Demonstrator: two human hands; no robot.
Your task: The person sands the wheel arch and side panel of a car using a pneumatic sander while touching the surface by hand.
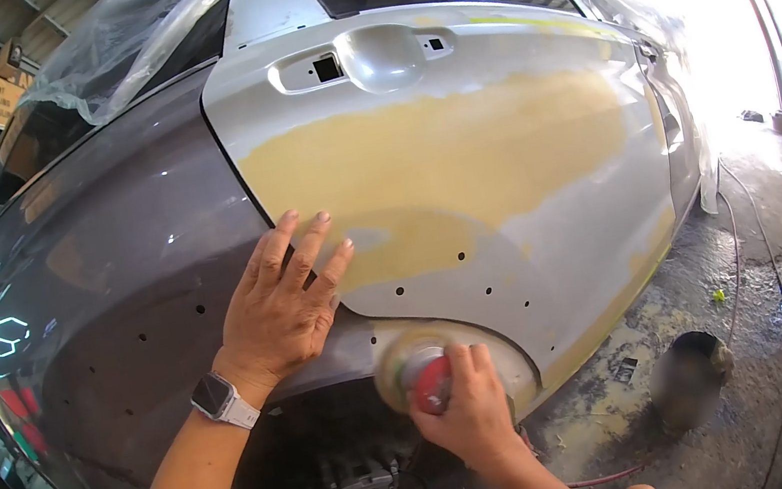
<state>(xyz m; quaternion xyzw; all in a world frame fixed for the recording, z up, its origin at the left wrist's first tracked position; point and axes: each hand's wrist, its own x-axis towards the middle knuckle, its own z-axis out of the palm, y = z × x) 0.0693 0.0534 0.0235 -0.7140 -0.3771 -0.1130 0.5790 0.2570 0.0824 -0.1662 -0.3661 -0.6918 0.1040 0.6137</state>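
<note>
Round red sander [431, 386] is gripped in right hand [473, 406] at wheel arch [516, 370]; left hand [285, 316] is laid open, spread across dark panel [134, 248] and putty-patched door [459, 158].

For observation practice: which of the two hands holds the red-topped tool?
The right hand grips the red-topped tool; the left hand, with a wristwatch, rests open on the car.

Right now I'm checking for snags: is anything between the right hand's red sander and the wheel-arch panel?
Nothing visible does. The right hand grips the red sander, its blurred pad apparently against the wheel-arch panel. The left hand lies on the bodywork, up and left, clear of the sander.
</note>
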